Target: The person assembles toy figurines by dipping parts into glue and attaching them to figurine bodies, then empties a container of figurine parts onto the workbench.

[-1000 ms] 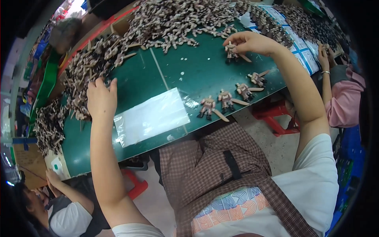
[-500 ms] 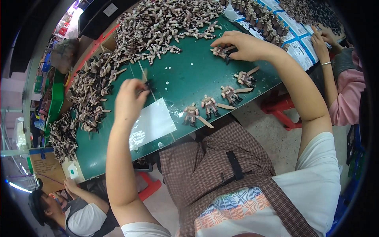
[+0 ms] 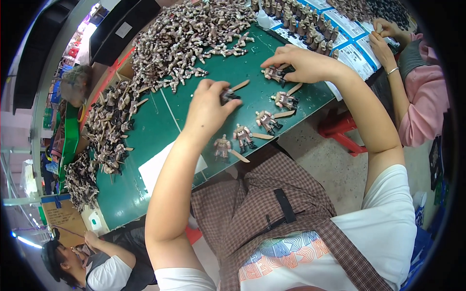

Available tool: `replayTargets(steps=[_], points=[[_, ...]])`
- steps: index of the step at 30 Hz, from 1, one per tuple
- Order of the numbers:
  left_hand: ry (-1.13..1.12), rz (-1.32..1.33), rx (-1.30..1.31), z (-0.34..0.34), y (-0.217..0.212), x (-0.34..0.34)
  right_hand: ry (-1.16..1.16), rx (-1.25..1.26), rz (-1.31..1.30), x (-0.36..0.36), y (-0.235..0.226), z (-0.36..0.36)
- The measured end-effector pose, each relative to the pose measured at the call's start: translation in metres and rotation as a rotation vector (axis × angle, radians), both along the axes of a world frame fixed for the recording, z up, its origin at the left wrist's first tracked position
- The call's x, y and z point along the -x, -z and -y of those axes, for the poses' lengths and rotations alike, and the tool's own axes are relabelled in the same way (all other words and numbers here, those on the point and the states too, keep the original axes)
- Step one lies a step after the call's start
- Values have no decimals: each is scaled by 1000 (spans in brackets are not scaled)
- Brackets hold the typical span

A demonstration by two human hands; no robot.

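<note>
My left hand (image 3: pixel 206 104) is closed on a small toy figure (image 3: pixel 227 95) over the middle of the green table. A flat tan blade-shaped piece (image 3: pixel 241 85) sticks out beside that figure; my fingers hide part of the body. Farther right, my right hand (image 3: pixel 306 65) has its fingers and thumb around another toy figure (image 3: pixel 273 73), which lies at the table surface. Between my hands and the near edge runs a slanting row of several brown-and-cream figures, among them one figure (image 3: pixel 242 137) with dark boots and a tan blade beside it.
A big heap of figures (image 3: pixel 189 34) covers the far side of the green table (image 3: pixel 145 128); figures with blades (image 3: pixel 109 128) pile up at left. A white sheet (image 3: pixel 158 167) lies near my left forearm. Standing brown pieces (image 3: pixel 303 24) fill the far right, by a co-worker's hands (image 3: pixel 383 39).
My left hand has moved right from near the white sheet, carrying the figure toward the row. My right hand stays around its figure. The whole view has shifted slightly.
</note>
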State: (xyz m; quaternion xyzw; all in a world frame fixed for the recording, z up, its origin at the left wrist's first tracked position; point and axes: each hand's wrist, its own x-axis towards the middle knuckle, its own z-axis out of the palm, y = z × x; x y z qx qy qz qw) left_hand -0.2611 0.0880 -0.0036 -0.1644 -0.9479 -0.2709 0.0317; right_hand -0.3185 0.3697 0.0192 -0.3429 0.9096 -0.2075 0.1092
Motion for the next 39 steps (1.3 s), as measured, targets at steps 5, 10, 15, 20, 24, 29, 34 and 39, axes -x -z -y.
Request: replayTargets(steps=[5, 10, 15, 20, 24, 29, 34, 39], points=[[36, 50, -81, -45, 0, 8, 53, 3, -33, 3, 1, -11], [159, 104, -78, -51, 1, 12, 63, 16, 82, -5, -4, -15], [192, 158, -129, -50, -7, 10, 16, 45, 30, -6, -1, -7], [136, 165, -129, -35, -8, 5, -42, 74, 83, 0, -3, 10], [205, -36, -201, -26, 8, 5, 59, 209, 184, -2, -3, 14], [-84, -78, -128, -14, -15, -14, -8, 251, 84, -11, -7, -6], [-769, -276, 638, 145, -10, 16, 191, 308, -63, -29, -4, -32], [-826, -20, 706, 216, 23, 12, -17, 318, 60, -36, -20, 22]])
